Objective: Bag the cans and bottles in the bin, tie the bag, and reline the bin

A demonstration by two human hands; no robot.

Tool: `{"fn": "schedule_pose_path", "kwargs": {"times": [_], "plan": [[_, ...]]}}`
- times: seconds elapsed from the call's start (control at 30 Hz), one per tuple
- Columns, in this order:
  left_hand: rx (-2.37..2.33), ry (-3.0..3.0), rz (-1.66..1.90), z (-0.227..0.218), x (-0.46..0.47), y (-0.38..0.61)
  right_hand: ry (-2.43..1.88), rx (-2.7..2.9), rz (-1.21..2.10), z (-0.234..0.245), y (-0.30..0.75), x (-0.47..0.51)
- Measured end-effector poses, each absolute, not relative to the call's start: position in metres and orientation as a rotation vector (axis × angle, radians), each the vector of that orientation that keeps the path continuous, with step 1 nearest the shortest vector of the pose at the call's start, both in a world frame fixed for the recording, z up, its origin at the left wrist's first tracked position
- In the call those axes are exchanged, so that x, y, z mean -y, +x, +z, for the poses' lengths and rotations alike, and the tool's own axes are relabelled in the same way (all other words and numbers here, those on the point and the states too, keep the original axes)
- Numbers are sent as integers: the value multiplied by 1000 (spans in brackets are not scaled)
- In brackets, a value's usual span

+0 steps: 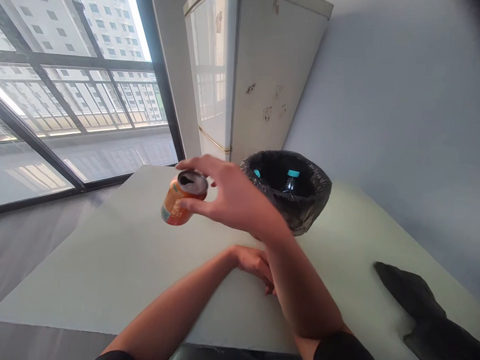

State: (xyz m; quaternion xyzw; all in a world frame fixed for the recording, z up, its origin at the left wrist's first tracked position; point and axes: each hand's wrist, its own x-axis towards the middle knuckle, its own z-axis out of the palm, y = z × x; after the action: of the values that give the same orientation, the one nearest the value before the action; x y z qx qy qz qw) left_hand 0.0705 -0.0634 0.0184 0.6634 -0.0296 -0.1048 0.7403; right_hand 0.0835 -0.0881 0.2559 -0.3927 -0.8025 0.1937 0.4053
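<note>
My right hand (231, 193) reaches across to the left and grips an orange drink can (180, 199), thumb on the near side and fingers round the far side. The can leans, its opened top facing up and towards me. My left hand (255, 262) rests low on the table under my right forearm, which hides part of it. Its fingers are loosely curled together, and nothing shows in them. Beyond my right wrist stands a bin lined with a black bag (305, 214). Inside it are a clear bottle with a turquoise cap (293, 176) and a second turquoise cap (257, 173).
The pale table (115, 259) spreads under my arms. Black plastic or cloth (413, 296) lies at its right edge. A worn white fridge (263, 70) stands behind the bin, beside a plain wall (392, 101). Large glass doors (70, 90) are at the left.
</note>
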Motion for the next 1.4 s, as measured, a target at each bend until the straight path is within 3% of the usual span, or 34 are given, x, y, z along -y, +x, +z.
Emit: {"fn": "schedule_pose_path", "kwargs": {"times": [0.13, 0.27, 0.4, 0.63, 0.8, 0.97, 1.2, 1.4], "plan": [[131, 1152, -361, 17, 65, 68, -1076, 1660, 24, 296, 139, 143], [102, 1083, -258, 17, 65, 67, -1438, 1421, -286, 298, 202, 163], [62, 1011, -16, 21, 59, 64, -1689, 1471, -82, 285, 236, 151], [-73, 1159, -97, 49, 32, 19, -1648, 1690, 171, 280, 243, 127], [-441, 1071, 419, 88, -6, -27, -1791, 1392, 170, 264, 290, 121], [-639, 1030, 505, 141, -24, -32, -2007, 1112, 529, 229, 334, 94], [-730, 1138, 1095, 209, -19, -8, -1684, 1133, 982, 211, 321, 59], [-741, 1173, 1364, 241, -15, -31, -1519, 1195, 922, 227, 312, 67]]}}
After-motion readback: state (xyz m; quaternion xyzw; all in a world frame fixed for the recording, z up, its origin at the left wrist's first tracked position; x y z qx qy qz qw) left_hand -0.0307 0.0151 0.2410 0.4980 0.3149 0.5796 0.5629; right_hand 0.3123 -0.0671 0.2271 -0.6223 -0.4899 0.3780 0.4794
